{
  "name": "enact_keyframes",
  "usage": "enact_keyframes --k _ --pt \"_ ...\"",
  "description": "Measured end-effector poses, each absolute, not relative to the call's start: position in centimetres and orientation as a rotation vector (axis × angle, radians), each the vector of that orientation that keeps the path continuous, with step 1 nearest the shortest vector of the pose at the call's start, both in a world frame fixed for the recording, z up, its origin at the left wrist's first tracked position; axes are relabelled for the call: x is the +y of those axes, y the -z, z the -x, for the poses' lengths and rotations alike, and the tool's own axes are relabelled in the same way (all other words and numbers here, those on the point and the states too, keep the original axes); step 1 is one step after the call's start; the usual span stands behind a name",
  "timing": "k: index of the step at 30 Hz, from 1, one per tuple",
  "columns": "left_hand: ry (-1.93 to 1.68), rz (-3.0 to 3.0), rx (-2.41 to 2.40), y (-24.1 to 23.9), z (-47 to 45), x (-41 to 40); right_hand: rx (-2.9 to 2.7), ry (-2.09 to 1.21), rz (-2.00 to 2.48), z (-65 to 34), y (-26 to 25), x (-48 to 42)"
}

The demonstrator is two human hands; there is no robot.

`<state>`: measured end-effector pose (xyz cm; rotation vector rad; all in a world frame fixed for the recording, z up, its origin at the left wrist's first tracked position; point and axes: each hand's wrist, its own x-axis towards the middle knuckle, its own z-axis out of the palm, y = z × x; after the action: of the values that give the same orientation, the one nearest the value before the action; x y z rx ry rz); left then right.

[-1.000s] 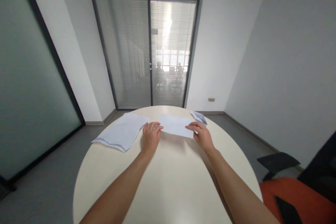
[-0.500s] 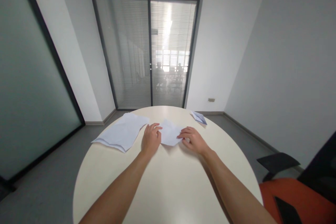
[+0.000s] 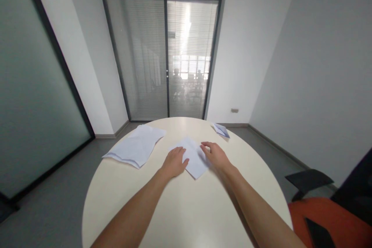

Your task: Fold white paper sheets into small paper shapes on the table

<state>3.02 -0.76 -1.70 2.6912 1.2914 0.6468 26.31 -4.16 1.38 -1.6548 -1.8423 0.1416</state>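
A white sheet of paper (image 3: 195, 162) lies on the round table in front of me, one corner pointing toward me. My left hand (image 3: 175, 161) rests on its left side, fingers spread and thumb apart. My right hand (image 3: 215, 155) is at the right edge of the sheet, with thumb and fingertips bent together in a pinch at the paper. Parts of the sheet's left and right edges are hidden under the hands.
A stack of larger white sheets (image 3: 136, 145) lies on the left of the cream table (image 3: 183, 209). At the far right edge is a folded paper piece (image 3: 221, 130). An orange chair (image 3: 328, 217) with black armrests stands at the right.
The sheet has shifted toward me and now shows a corner at the front. My left hand has come nearer and slightly right, its fingers lying on the paper. The right hand has moved slightly right.
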Motion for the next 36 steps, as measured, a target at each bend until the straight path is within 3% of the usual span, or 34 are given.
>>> enact_keyframes --k 10,16,26,36 --pt "-0.607 -2.656 1.317 2.7 -2.7 0.1 -1.642 -0.917 1.305 -26.4 -0.1 -3.3" --pt "-0.687 -2.639 1.25 2.8 -2.6 0.4 -1.537 -1.083 1.189 -25.9 -0.6 -3.5" --pt "-0.751 -2.641 0.939 2.1 -2.7 0.1 -1.544 -0.839 1.336 -26.9 1.4 -2.3" --pt "-0.413 -2.719 0.803 0.2 -3.0 -2.3 -1.962 -0.371 1.417 -27.6 2.1 -2.2"
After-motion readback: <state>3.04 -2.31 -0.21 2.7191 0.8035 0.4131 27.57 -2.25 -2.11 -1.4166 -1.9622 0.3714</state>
